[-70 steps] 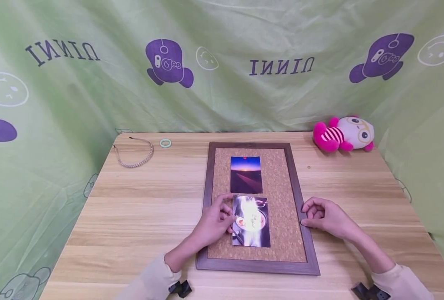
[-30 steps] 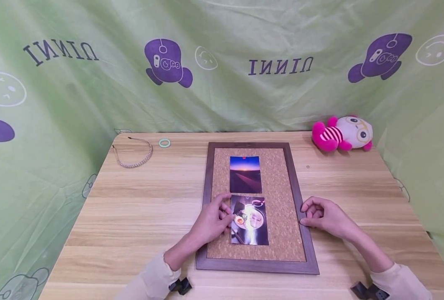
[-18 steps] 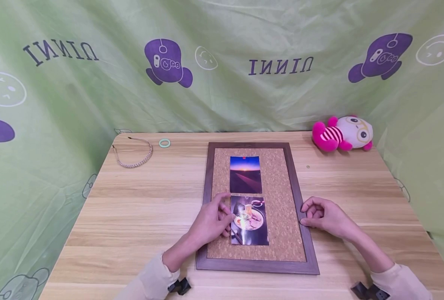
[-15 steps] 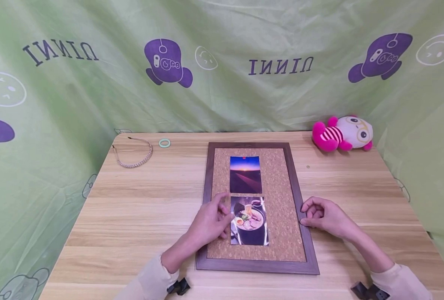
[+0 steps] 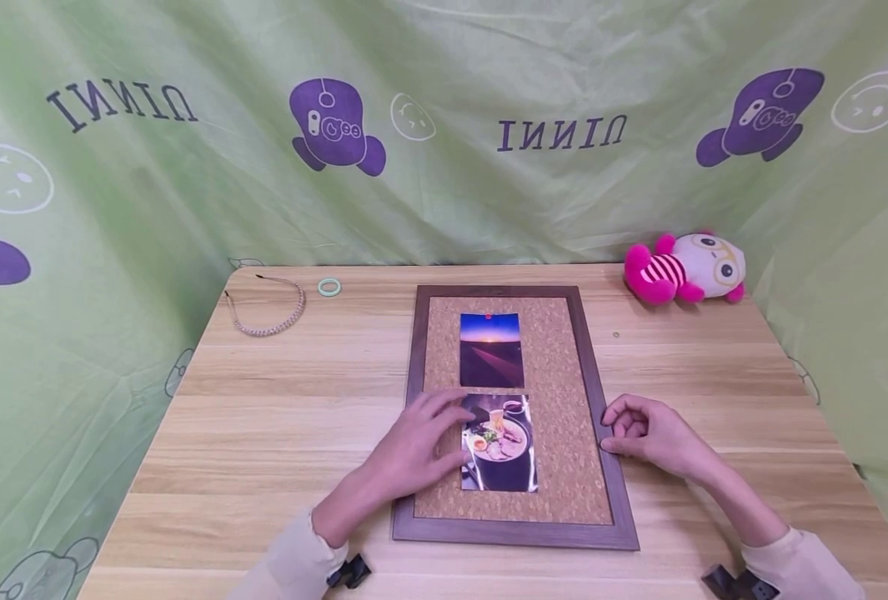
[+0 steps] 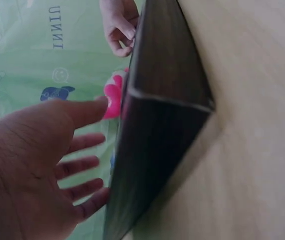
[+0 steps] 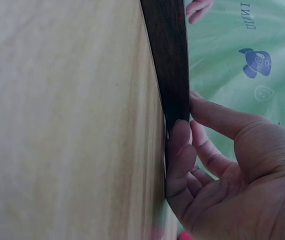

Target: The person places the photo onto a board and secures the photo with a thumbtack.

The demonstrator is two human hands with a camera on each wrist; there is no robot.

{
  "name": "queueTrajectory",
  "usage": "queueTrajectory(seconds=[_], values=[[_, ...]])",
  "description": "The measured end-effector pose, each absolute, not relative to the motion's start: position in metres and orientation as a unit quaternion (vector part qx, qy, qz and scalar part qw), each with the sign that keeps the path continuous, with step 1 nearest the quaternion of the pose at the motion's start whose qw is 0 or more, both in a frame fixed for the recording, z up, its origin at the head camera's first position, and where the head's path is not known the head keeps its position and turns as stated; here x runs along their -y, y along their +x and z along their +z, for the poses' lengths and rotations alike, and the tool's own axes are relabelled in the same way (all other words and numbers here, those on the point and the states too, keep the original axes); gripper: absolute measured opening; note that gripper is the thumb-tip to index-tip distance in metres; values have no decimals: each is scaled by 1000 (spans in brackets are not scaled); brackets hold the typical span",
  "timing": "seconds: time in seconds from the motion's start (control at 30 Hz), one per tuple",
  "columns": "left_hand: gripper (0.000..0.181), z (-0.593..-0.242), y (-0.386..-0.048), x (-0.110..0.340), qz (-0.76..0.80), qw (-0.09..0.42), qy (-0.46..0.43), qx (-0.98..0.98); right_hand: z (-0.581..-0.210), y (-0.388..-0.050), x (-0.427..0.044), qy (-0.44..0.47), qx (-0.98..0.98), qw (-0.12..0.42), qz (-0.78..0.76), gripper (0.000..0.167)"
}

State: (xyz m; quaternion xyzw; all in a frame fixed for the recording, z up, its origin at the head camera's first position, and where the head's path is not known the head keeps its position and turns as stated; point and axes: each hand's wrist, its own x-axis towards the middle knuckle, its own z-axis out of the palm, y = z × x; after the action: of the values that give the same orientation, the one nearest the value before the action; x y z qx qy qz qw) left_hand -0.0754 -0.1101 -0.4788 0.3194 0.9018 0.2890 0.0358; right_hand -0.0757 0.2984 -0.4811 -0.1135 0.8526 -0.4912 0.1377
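A cork board [image 5: 564, 450] in a dark wooden frame [image 5: 514, 533] lies on the table. On it, a sunset photo [image 5: 492, 358] with a red pin [image 5: 489, 317] at its top lies above a photo of a noodle bowl [image 5: 498, 467]. My left hand [image 5: 409, 442] is over the frame's left side, fingers spread and fingertips at the noodle photo's left edge; contact is unclear. In the left wrist view that hand [image 6: 47, 165] holds nothing. My right hand [image 5: 657, 437] grips the frame's right side; the right wrist view shows its thumb and fingers [image 7: 182, 160] round the edge.
A beaded headband [image 5: 267, 332] and a mint-green ring [image 5: 329, 287] lie at the table's back left. A pink and white plush toy [image 5: 687, 268] lies at the back right, with a tiny ring [image 5: 616, 335] nearer the frame. Green printed cloth [image 5: 451, 200] hangs behind.
The noodle photo has settled slightly and its glare has faded. My left hand's curled fingers have let go of its edge and spread out. The right hand has stayed on the frame.
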Motion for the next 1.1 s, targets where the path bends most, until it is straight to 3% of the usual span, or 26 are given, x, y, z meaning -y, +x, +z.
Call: queueTrajectory(seconds=[0.3,0.63,1.1], values=[[73,-488,-78,117,242,58,382,-890,-481,-75,-297,-114,-853,141,-489,28],[74,-487,-76,115,238,62,375,-894,-467,-82,-296,-98,-870,155,-458,17],[74,-489,-76,114,238,72,363,-898,-446,-115,-296,-72,-878,63,-469,21]])
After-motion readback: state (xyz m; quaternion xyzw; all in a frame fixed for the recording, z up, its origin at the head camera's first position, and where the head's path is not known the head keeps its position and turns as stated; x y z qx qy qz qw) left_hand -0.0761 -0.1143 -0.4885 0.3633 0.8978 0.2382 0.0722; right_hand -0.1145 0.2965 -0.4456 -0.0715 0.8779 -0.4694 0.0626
